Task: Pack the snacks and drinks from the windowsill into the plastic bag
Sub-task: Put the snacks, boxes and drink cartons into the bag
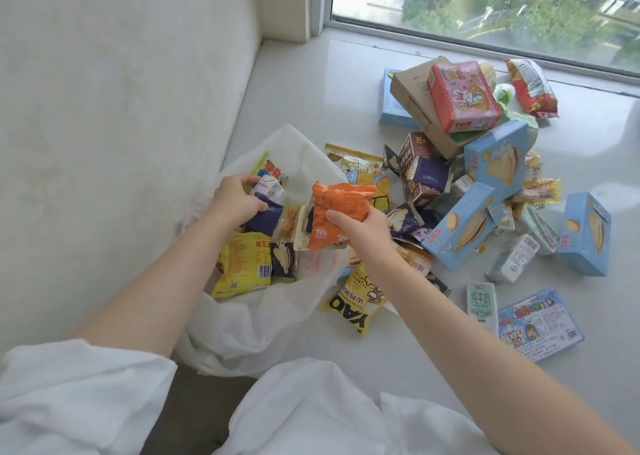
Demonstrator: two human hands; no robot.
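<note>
Left of centre in the frame, the bag (242, 319) lies open and slumped against the wall, some snacks already inside. Right hand (367, 227) pinches an orange packet (337, 214) over its mouth; left hand (235, 200) curls round purple and white packets (266, 196) inside. Most snacks and boxes (460, 226) wait right of centre. With nobody holding the limp rim, it could fold, spilling packets onto the sill (311, 84)

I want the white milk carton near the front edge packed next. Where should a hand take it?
Take the milk carton from above, across its two long narrow sides. It lies flat and apart from the pile, with the blue card box close on its right, so pinch carefully there.
</note>
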